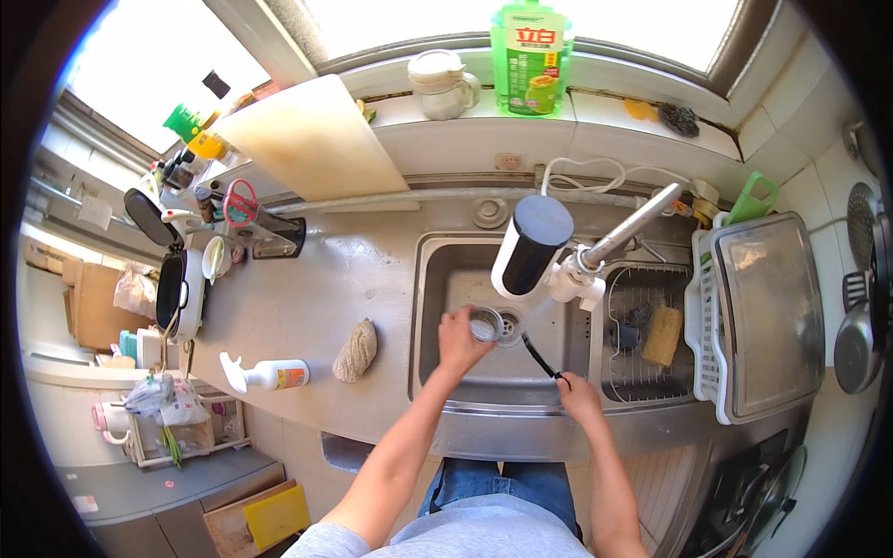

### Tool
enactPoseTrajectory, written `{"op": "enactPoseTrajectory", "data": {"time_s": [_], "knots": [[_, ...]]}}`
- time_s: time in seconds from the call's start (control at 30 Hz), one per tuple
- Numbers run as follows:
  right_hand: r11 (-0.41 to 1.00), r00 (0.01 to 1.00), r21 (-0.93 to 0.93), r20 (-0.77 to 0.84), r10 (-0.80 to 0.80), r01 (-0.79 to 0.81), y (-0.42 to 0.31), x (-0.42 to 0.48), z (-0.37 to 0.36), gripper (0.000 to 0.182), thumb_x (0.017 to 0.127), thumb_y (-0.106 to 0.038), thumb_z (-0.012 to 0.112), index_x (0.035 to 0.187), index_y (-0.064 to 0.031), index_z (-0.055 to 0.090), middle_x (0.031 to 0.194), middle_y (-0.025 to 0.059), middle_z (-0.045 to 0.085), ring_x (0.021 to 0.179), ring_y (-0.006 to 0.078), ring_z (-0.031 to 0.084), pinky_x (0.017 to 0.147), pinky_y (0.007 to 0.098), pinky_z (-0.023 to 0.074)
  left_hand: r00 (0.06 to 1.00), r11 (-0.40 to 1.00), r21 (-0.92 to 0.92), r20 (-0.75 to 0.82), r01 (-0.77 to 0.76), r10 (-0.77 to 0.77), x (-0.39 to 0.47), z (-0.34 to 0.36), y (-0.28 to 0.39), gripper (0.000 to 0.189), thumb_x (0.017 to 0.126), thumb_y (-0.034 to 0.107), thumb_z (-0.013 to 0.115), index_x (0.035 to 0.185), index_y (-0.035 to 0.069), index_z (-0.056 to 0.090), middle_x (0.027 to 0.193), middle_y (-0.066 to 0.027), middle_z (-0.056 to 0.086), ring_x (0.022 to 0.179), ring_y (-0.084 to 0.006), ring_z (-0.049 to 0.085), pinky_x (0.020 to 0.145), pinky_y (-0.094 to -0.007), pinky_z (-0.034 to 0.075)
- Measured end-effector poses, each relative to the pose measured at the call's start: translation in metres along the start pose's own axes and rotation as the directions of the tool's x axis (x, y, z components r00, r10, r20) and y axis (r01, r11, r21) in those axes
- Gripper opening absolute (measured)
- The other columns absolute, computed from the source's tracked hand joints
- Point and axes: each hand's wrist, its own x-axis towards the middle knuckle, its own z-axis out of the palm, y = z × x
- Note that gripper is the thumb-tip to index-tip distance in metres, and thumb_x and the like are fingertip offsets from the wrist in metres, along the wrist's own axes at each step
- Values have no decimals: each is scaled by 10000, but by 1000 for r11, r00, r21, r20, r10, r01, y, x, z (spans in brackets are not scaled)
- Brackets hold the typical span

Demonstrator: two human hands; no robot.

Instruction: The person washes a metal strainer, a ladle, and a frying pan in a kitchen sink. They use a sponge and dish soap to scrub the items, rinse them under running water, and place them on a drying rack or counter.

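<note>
Over the stainless steel sink basin (pixel 446 279), my left hand (pixel 457 338) grips a small round metal sink strainer (pixel 486 324) by its rim. The strainer is held just left of the round drain (pixel 511 322). My right hand (pixel 579 396), at the basin's front right, closes around one end of a slim black tool (pixel 539 356). The tool's far end points up and left, close to the drain; its exact kind is too small to tell. Above the basin stands a white faucet (pixel 575 273) with a black-and-white cylindrical unit (pixel 536 240).
A spray bottle (pixel 275 374) and a rumpled beige cloth (pixel 356 351) lie on the left counter. The smaller right basin holds a wire rack (pixel 631 390) and a yellow sponge (pixel 663 337). A white dish rack (pixel 708 335) stands right, a knife holder (pixel 279 237) at back left.
</note>
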Motion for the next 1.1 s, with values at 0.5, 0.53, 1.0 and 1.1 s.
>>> {"op": "enactPoseTrajectory", "data": {"time_s": [0.5,0.53,1.0,1.1], "knots": [[718,948,-626,132,-288,305,4,120,88,191,779,-93,488,912,-46,618,786,160,650,768,324,642,655,436,506,850,986,159,-525,42,48,54,-70,-108,839,678,124,707,1367,12,242,1382,-236,266,1274,-375,286,1040,-405,280],[667,936,-672,123,-331,324,11,132,95,188,775,-89,491,907,-56,620,782,150,653,759,314,645,645,425,510,861,992,125,-501,-31,90,47,-72,-88,810,699,138,700,1373,34,262,1407,-212,261,1289,-357,286,1049,-416,271],[597,924,-709,339,-176,374,44,161,100,273,834,-143,466,1061,-30,568,826,169,648,764,316,648,635,424,515,976,977,-172,158,-124,152,-96,12,-60,366,849,227,557,1150,21,523,1209,-158,507,1084,-330,498,930,-405,399],[612,931,-708,332,-154,354,50,151,116,306,825,-105,452,1101,-4,536,865,194,642,830,354,631,677,452,508,982,982,-164,150,-94,119,-97,13,-62,370,856,229,545,1155,12,516,1208,-159,506,1082,-330,498,926,-405,401]]}}
